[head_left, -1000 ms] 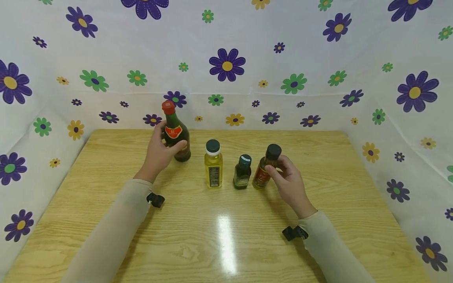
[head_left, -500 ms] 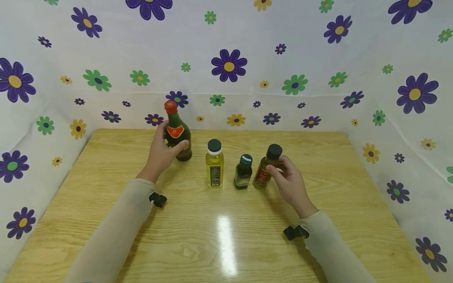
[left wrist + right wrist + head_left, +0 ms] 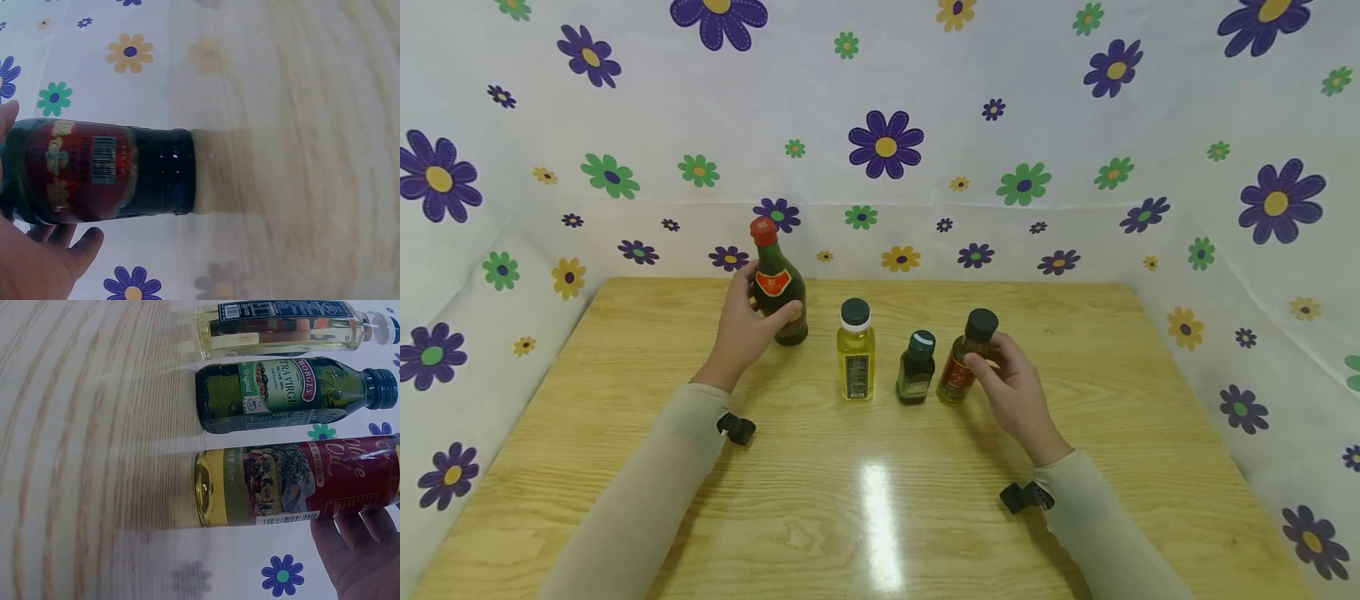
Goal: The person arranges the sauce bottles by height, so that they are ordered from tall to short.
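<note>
My left hand [image 3: 741, 329] grips a dark green glass bottle with a red cap [image 3: 781, 287] at the back left. In the left wrist view that bottle's red label [image 3: 81, 167] and barcode show, with thumb and fingers on either side. On the right, my right hand [image 3: 1011, 392] holds an olive oil bottle [image 3: 294, 482] with a red label and black cap, fingers behind it and thumb in front. Its base appears to rest on the table. Just left of it stands a small green Borges olive oil bottle [image 3: 916, 368], which no hand touches.
A clear bottle of yellow oil [image 3: 856, 350] with a dark cap stands mid-table, between the left hand's bottle and the small green one. The wooden table [image 3: 820, 500] is bounded by a white flowered cloth [image 3: 880, 75] at the back and sides.
The head view has shifted very slightly. Both hands keep their hold on the same bottles, and no bottle has visibly moved on the table.
</note>
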Tool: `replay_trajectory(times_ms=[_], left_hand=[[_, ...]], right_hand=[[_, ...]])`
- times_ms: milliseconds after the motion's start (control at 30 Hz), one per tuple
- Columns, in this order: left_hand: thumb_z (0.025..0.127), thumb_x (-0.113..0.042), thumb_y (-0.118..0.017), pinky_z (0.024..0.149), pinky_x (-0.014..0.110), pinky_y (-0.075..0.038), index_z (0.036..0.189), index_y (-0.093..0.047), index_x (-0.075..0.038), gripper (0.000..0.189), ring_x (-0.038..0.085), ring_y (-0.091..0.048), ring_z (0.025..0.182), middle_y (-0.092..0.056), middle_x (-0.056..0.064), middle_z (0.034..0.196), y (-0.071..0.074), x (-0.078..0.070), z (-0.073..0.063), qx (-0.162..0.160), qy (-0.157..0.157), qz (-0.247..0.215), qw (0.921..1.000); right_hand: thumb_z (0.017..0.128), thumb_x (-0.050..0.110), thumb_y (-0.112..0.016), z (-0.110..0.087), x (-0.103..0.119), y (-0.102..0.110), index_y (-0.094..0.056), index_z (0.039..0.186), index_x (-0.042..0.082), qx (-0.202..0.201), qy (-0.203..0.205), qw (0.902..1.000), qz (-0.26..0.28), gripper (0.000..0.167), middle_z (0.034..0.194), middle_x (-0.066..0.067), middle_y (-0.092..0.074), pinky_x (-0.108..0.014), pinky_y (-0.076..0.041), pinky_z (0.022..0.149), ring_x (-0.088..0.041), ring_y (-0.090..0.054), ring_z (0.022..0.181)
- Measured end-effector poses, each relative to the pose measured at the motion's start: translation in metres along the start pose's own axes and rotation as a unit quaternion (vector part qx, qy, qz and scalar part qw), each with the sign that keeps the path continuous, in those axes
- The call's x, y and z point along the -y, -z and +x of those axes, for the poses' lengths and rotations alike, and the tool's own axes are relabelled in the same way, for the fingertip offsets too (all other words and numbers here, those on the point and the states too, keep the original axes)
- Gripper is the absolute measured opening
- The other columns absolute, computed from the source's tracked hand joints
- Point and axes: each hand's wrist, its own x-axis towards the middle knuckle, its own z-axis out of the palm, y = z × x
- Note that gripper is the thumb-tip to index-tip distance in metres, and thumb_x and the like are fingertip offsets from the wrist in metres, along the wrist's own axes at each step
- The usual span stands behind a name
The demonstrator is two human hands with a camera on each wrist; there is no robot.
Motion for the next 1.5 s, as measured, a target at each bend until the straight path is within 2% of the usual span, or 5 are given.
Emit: replay_trajectory(times_ms=[367,667,1000,1267,1500], left_hand=[[0.091,-0.029,-0.082,0.124,0.05,-0.029,0.162,-0.024,-0.018,0.092,0.031,-0.034,0.15,-0.027,0.007,0.165,0.013,-0.015,-0.008,-0.033,-0.017,-0.002,0.9993],[0.091,-0.017,-0.081,0.125,0.048,-0.029,0.16,-0.027,-0.012,0.088,0.028,-0.035,0.149,-0.03,0.006,0.164,0.011,-0.047,-0.032,-0.037,-0.04,-0.007,0.9985],[0.088,-0.001,-0.079,0.12,0.05,-0.036,0.156,-0.035,-0.004,0.081,0.028,-0.037,0.147,-0.039,0.013,0.157,0.002,-0.073,-0.051,-0.028,-0.114,-0.02,0.9929],[0.087,-0.004,-0.082,0.117,0.05,-0.041,0.153,-0.041,-0.005,0.077,0.032,-0.044,0.14,-0.046,0.016,0.151,-0.011,-0.074,-0.059,0.01,-0.146,-0.039,0.9884],[0.089,-0.015,-0.084,0.118,0.049,-0.04,0.152,-0.043,-0.011,0.076,0.025,-0.047,0.142,-0.05,0.004,0.152,-0.023,-0.068,-0.069,0.055,-0.123,-0.017,0.9907]], right_hand=[[0.106,0.012,-0.059,0.0,0.002,0.0,-0.058,0.136,0.003,0.002,-0.002,1.0,0.0,0.031,0.128,-0.013,-0.063,-0.013,-0.049,0.097,0.003,-0.057,0.119],[0.106,0.01,-0.058,0.0,0.001,0.0,-0.058,0.134,0.002,0.002,0.0,0.9999,0.013,0.03,0.127,-0.013,-0.062,-0.013,-0.049,0.097,0.001,-0.058,0.119],[0.106,0.01,-0.058,0.0,0.002,-0.001,-0.058,0.135,0.002,0.001,0.002,1.0,0.001,0.03,0.126,-0.013,-0.063,-0.013,-0.049,0.097,0.002,-0.058,0.118],[0.105,0.012,-0.06,0.0,0.0,0.0,-0.057,0.135,0.002,-0.003,-0.003,1.0,-0.001,0.032,0.126,-0.009,-0.063,-0.014,-0.049,0.097,-0.013,-0.06,0.122],[0.105,0.01,-0.06,-0.001,0.001,-0.001,-0.058,0.135,0.001,-0.003,0.001,1.0,0.001,0.031,0.125,-0.013,-0.063,-0.013,-0.049,0.096,0.002,-0.058,0.118]])
